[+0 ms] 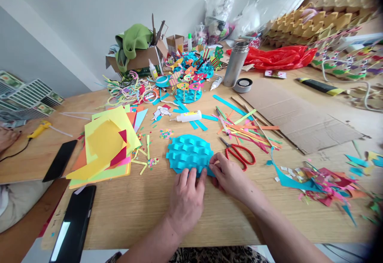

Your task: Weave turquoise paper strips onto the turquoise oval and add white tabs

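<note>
A round blue paper piece with rows of raised, wavy strips lies flat on the table in front of me. My left hand rests on its near edge with the fingers spread. At the piece's right edge, my right hand pinches a blue paper strip between thumb and fingers. Red-handled scissors lie just right of my right hand. Beyond the blue piece is a white glue bottle on its side, among loose blue strips.
Stacked coloured paper and two phones are at the left. Paper strips, scraps and a cardboard sheet spread right. A steel flask stands behind, beside colourful paper fish. Another person's arm is far left.
</note>
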The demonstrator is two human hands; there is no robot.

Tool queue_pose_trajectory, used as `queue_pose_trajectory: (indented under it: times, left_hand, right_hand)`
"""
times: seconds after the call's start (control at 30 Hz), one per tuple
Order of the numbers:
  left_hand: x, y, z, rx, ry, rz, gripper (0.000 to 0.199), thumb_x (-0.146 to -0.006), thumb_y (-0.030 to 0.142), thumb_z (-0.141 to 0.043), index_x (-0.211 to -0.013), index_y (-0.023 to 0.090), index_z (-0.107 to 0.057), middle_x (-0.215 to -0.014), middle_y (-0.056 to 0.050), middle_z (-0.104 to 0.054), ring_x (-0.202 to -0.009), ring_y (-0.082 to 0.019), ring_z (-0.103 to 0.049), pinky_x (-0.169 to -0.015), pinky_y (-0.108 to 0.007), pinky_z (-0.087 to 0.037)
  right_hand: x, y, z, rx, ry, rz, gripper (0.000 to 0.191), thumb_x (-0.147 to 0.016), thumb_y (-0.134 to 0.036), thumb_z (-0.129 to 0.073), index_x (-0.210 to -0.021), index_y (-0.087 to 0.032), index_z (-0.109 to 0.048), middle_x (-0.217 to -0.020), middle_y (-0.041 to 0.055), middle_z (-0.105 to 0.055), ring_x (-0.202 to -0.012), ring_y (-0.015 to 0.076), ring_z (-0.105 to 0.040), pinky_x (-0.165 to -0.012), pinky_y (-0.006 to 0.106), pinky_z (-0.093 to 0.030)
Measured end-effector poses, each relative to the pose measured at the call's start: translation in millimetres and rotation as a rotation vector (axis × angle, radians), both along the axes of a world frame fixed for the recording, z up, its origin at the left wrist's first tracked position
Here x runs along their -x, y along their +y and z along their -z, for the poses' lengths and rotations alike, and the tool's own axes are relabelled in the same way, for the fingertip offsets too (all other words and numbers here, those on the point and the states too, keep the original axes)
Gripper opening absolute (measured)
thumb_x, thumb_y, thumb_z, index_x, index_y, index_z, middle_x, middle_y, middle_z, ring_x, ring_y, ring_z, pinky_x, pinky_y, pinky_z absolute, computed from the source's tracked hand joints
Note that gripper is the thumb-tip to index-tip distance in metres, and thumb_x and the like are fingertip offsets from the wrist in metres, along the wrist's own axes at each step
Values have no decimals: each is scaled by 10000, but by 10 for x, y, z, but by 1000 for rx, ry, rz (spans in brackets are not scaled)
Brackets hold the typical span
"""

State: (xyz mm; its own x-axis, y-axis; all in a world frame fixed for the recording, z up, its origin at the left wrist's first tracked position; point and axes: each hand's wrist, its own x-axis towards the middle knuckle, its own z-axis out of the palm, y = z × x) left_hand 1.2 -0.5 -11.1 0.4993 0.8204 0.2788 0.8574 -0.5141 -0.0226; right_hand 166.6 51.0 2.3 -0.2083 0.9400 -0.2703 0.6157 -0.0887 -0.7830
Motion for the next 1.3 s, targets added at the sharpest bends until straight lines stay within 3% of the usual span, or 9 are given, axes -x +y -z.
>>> queue_pose_trajectory:
  times: [1.3]
  left_hand:
    - [-10, 1, -14, 73, 8, -26, 499, -850, 129, -542, -1338, 230, -523, -1119, -92, -563, -960, -255, -515, -814, -426, -531]
  right_hand:
    - [-58, 20, -51, 15, -26, -23, 36, -868, -208, -398, -849, -228, -422, -543, -12, -637, -414, 141, -535, -485, 245, -355]
